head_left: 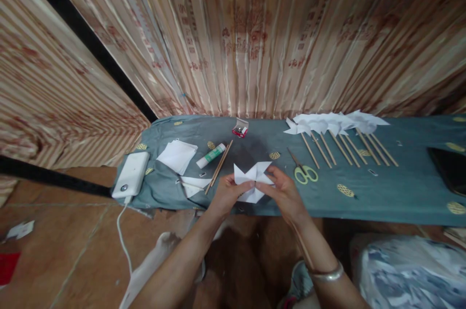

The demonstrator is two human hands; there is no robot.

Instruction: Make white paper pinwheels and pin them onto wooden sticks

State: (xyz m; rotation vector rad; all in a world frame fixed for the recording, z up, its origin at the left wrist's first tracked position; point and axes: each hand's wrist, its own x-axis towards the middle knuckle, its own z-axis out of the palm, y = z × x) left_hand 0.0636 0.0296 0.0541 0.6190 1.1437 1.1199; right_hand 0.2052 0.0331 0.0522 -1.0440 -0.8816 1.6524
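Observation:
A white paper pinwheel (256,171) is held between my two hands over the near edge of the table, its points spread outward. My left hand (230,192) grips it from the left, thumb pressed near the centre. From the right, my right hand (282,188) pinches it, that thumb also close to the middle. Any pin at the centre is too small to make out. Just left of my left hand lie thin wooden sticks (219,167) and a cut piece of white paper (194,186). Green-handled scissors (306,174) rest to the right of my right hand.
A glue stick (211,156), a stack of white paper squares (177,156) and a white power bank (131,174) with a cable lie leftward. Behind is a small red box (240,128) of pins. Several finished pinwheels (335,124) on sticks line the right, near a dark phone (449,168).

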